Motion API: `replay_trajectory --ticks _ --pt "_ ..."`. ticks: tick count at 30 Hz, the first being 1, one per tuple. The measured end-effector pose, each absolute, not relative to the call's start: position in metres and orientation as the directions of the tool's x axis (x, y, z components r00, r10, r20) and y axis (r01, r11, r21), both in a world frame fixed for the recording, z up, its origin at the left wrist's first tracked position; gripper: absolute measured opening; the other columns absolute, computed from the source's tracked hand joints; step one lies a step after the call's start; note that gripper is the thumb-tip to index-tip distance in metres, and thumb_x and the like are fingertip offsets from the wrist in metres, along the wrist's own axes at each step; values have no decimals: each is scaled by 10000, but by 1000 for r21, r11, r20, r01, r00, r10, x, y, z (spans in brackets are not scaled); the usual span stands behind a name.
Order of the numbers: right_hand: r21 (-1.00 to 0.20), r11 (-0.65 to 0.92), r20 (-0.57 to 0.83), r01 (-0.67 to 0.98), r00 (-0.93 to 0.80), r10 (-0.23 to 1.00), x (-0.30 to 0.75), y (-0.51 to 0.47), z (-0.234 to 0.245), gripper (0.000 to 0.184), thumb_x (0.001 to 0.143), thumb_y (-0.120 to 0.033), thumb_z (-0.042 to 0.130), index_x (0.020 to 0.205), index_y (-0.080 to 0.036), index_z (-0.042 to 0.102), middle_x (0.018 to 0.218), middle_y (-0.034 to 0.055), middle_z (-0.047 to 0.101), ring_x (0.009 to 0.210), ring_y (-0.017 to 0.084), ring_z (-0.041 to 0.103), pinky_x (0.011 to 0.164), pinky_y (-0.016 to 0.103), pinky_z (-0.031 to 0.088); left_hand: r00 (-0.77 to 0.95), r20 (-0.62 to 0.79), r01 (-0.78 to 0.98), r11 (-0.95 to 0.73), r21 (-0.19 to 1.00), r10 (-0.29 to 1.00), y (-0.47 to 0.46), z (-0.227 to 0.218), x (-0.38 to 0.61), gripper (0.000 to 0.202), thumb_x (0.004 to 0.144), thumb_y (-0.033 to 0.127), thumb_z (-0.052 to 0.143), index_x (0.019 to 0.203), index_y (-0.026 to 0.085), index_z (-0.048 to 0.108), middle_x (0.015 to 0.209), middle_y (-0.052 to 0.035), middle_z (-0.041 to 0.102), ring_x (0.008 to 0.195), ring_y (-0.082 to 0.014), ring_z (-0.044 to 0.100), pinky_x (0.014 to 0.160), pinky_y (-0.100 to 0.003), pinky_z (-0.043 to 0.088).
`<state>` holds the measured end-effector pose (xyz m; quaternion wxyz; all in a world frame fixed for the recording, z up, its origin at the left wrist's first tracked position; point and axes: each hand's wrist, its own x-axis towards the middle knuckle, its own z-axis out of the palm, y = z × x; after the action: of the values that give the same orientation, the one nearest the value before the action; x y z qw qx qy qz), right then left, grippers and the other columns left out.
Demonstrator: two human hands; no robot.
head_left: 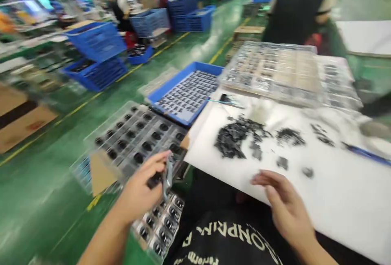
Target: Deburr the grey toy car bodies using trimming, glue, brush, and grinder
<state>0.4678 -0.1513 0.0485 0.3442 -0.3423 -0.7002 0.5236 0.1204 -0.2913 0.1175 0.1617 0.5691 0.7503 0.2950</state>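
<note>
My left hand [142, 189] is closed around a small grey curved part [168, 175], with something black under the fingers that blur hides in part. It is just over the near edge of a clear tray [122, 163] with rows of round black parts [146, 146]. Below it lies another tray [163, 226] of black-and-silver parts. My right hand [284, 204] is at the near edge of the white tabletop [330, 208], fingers loosely curved and apart from the thumb, nothing visible in it. Beyond it are a heap of small black pieces [233, 136] and smaller piles [290, 135].
A blue bin [186, 120] with rows of small dark parts adjoins the table's left side. Stacked clear trays [271, 71] stand at the back. A blue pen-like tool [366, 154] lies at right. A person in black [299, 8] is behind the trays; blue crates [94, 43] line the aisle.
</note>
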Motion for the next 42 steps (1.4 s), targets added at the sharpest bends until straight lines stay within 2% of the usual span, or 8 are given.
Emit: replay_trajectory --ticks 3,6,14,18,22,28,35,42 --pt "-951 -298 -191 -88 -590 785 449 -178 48 450 921 -540 537 1277 -266 568 1091 131 661 1007 293 632 877 486 488 47 159 694 -147 705 986 -251 129 194 190 769 168 542 916 222 650 1352 -113 580 1218 -268 580 965 -384 529" --pt "-764 -549 -199 -338 -687 699 438 -192 59 503 862 -604 598 1218 -250 613 1054 120 668 1010 286 628 923 483 451 301 213 628 -361 689 929 -214 125 257 228 749 129 530 937 195 642 1304 -155 606 1241 -286 563 1074 -463 440" --pt "-601 -527 -282 -601 -457 843 484 -192 70 402 710 -462 823 978 -223 642 845 48 661 788 199 632 737 323 489 601 80 554 -487 675 795 -177 106 304 486 825 198 555 1308 192 498 1506 -138 392 1410 -267 355 1201 -502 234" --pt "-648 -475 -293 -596 -381 877 508 -181 64 434 652 -383 879 930 -211 593 810 3 629 610 131 599 583 258 459 547 40 595 -422 684 836 -166 110 295 497 868 293 581 1346 219 469 1369 -117 538 1249 -241 525 1082 -405 429" --pt "-723 -444 -309 -530 -328 893 519 -171 61 387 699 -338 847 869 -202 528 827 14 619 611 144 599 548 269 456 384 111 785 -387 483 917 -134 104 308 323 916 285 502 1216 176 553 1102 -120 644 1042 -256 598 943 -409 498" --pt "-683 -433 -317 -588 -296 901 517 -171 66 383 788 -266 785 1009 -237 474 805 -19 606 696 174 634 675 342 515 382 42 908 -383 170 923 -90 77 343 315 883 266 566 1173 144 566 1267 -149 554 1143 -324 514 945 -486 464" --pt "-611 -414 -375 -675 -213 902 524 -174 56 402 833 -334 738 1156 -234 520 935 42 660 766 200 656 757 392 534 401 163 671 -410 618 901 -102 52 321 131 863 173 584 989 208 584 1027 -49 650 1023 -214 600 960 -411 470" --pt "-307 -551 -433 -776 -402 807 514 -162 77 484 1013 -501 288 1200 -170 586 871 88 681 775 215 681 808 405 554 90 65 215 -84 973 994 -165 69 292 137 899 231 594 1032 196 593 991 -50 613 889 -179 688 757 -311 573"
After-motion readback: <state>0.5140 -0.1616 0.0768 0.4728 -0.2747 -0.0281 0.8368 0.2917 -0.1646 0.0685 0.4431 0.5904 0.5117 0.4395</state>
